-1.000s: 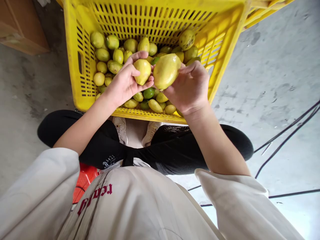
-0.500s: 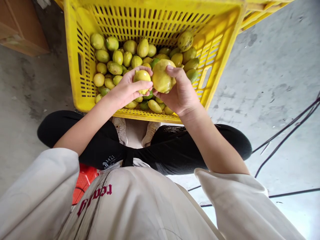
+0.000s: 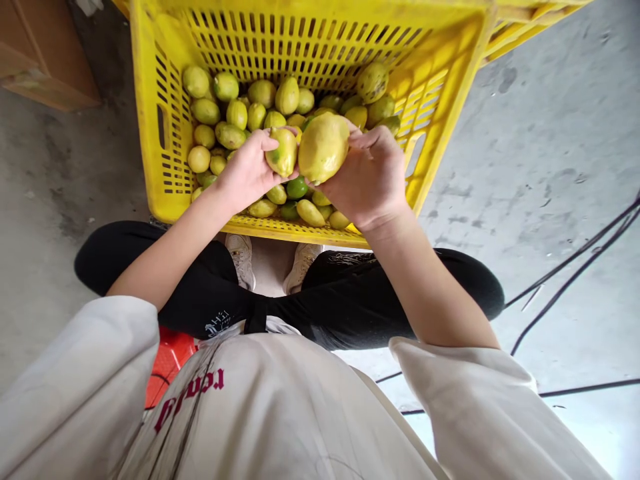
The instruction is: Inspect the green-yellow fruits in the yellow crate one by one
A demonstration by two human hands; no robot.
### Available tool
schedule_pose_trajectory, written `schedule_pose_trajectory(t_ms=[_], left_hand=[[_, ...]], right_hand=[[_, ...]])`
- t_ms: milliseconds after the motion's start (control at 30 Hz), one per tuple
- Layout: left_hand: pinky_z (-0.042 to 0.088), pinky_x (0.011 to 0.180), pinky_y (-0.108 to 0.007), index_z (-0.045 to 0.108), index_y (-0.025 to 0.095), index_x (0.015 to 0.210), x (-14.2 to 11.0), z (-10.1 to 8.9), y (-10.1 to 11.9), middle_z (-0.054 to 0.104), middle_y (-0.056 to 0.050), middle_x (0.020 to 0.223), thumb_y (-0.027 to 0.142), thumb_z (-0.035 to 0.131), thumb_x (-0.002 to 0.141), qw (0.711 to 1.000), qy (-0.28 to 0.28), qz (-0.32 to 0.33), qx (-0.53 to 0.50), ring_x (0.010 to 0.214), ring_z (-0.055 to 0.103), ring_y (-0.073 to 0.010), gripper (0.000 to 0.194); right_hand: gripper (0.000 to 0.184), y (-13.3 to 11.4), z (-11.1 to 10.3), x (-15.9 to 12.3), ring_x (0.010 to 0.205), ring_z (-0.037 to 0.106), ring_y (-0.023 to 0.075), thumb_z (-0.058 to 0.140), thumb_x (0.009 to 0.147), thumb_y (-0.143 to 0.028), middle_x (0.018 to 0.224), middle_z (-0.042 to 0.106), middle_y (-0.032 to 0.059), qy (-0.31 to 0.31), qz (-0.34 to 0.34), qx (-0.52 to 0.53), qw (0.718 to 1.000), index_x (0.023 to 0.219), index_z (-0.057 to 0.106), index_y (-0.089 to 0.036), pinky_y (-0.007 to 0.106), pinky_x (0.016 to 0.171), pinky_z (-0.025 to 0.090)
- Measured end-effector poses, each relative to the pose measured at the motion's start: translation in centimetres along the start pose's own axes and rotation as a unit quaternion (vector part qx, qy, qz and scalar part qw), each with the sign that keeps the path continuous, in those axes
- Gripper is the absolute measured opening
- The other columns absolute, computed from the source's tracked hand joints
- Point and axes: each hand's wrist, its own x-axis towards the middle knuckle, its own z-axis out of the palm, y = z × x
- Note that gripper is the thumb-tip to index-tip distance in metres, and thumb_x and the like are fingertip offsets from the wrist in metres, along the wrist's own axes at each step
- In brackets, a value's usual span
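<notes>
My left hand (image 3: 250, 170) is closed round a small yellow lemon (image 3: 283, 152) with a greenish patch, thumb on its upper left side. Beside it, my right hand (image 3: 375, 177) grips a larger yellow lemon (image 3: 324, 148), its palm turned up and partly behind the fruit. The two lemons are side by side, nearly touching, above a yellow plastic crate (image 3: 310, 33). Loose lemons lie inside the crate, from yellow to green, among them a spotted one (image 3: 373, 82) at the back right and a green one (image 3: 297, 187) below my hands.
A cardboard box (image 3: 47, 53) stands on the floor at the upper left. Another yellow crate (image 3: 535, 23) shows behind at the upper right. Black cables (image 3: 575, 283) run over the grey floor at right. Something red (image 3: 170, 363) sits beneath me at left.
Both lemons have been turned in my hands. My right thumb has slid off the top of the large lemon to its right side, and my left thumb has drawn back.
</notes>
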Motion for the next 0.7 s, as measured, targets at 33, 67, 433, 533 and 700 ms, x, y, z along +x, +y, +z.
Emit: schedule_pose_trajectory(t_ms=[33,67,433,533,700], left_hand=[[0.052,0.078,-0.025,0.064,0.016,0.095,0.2,-0.2,-0.2,0.068,-0.002,0.09,0.008,0.03,0.113,1.0,0.002,0.009,0.009,0.081,0.067,-0.0116,0.039],[0.051,0.078,-0.024,0.063,0.018,0.094,0.4,-0.3,-0.4,0.068,0.0,0.09,0.007,0.036,0.113,1.0,0.002,0.017,0.022,0.08,0.066,-0.0106,0.035],[0.048,0.079,-0.025,0.059,0.023,0.1,0.2,0.1,-0.9,0.065,0.004,0.083,0.0,0.066,0.104,0.993,0.097,-0.012,0.06,0.072,0.06,-0.0087,0.024],[0.047,0.072,-0.026,0.065,0.019,0.101,0.3,0.2,-0.5,0.066,0.001,0.085,0.009,0.06,0.107,0.994,0.093,-0.033,0.039,0.071,0.06,-0.0106,0.012],[0.057,0.079,-0.028,0.063,0.018,0.102,1.4,-0.8,0.1,0.067,-0.001,0.083,0.021,0.054,0.105,0.983,0.167,-0.069,-0.026,0.076,0.067,-0.0147,0.01]], right_hand=[[0.024,-0.1,0.1,0.0,0.091,0.069,0.0197,0.042,0.092,-0.015,0.101,0.068,-0.0009,0.009,0.01,0.009,1.0,0.097,0.06,-0.028,0.031,0.072,0.064],[0.025,-0.1,0.2,0.0,0.091,0.07,0.0188,0.041,0.095,-0.013,0.101,0.069,-0.0019,0.015,0.02,0.009,1.0,0.098,0.06,-0.029,0.031,0.073,0.065],[0.021,0.3,1.1,0.5,0.075,0.072,0.013,0.045,0.121,-0.029,0.091,0.073,-0.0047,0.076,0.107,0.0,0.991,0.107,0.061,-0.028,0.02,0.061,0.062],[0.026,0.7,1.0,0.8,0.07,0.068,0.0131,0.048,0.121,-0.035,0.087,0.071,0.0002,0.151,0.159,0.018,0.975,0.105,0.064,-0.022,0.017,0.053,0.059],[0.016,2.2,-0.8,1.7,0.069,0.062,0.0145,0.05,0.114,-0.024,0.086,0.062,-0.0007,0.235,0.167,0.029,0.957,0.1,0.057,-0.024,0.024,0.059,0.064]])
